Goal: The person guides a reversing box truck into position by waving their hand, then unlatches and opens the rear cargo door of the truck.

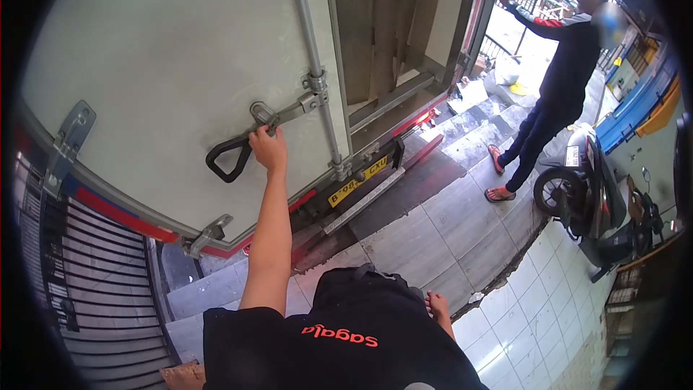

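Observation:
My left hand (268, 147) reaches up to the truck's white rear door (173, 50). Its fingers are closed round the inner end of the door handle (229, 161), a metal lever with a black looped grip. Just above the fingers is the handle's metal catch (263, 112), and the lever runs on to an upright locking rod (310, 36). My right hand (437, 305) is low by my waist, beside a black bag (354, 285). Its fingers are curled; whether they hold anything is hidden.
Another person (559, 65) stands at right with a hand on the other door's edge (476, 22). The cargo opening (390, 29) lies between the doors. A motorcycle (599, 188) is parked on the right. Black railings (108, 274) run on the left, and the tiled floor has a broken edge (498, 285).

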Available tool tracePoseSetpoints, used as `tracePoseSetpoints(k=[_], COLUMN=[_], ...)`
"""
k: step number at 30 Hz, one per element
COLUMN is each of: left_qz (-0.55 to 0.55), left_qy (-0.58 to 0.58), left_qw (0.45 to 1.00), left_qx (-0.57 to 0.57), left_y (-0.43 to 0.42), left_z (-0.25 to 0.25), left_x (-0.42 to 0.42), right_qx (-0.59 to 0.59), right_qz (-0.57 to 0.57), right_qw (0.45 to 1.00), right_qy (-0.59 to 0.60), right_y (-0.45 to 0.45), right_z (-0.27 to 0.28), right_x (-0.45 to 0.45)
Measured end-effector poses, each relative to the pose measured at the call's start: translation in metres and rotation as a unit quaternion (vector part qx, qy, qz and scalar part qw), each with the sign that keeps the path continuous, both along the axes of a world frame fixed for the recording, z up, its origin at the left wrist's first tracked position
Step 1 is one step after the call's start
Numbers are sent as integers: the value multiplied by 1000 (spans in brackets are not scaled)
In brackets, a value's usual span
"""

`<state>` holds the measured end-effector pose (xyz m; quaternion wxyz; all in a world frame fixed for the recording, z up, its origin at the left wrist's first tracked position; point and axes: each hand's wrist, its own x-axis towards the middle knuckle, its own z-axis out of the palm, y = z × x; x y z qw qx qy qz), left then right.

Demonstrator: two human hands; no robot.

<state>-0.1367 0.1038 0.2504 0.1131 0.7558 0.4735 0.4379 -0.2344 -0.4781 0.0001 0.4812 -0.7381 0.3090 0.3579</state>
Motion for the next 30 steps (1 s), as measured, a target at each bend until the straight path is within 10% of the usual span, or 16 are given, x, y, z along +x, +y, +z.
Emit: tracePoseSetpoints(k=[21,30], left_qz=[-133,-78], left_qy=[494,479], left_qw=[849,844], left_qx=[131,231], left_y=[17,21], left_z=[68,57], left_x=[-30,-43], right_qx=[13,-47], right_qz=[48,76], right_qw=[999,996], right_qy=[14,15], right_y=[-70,-87], right_z=[-10,8], right_x=[38,26])
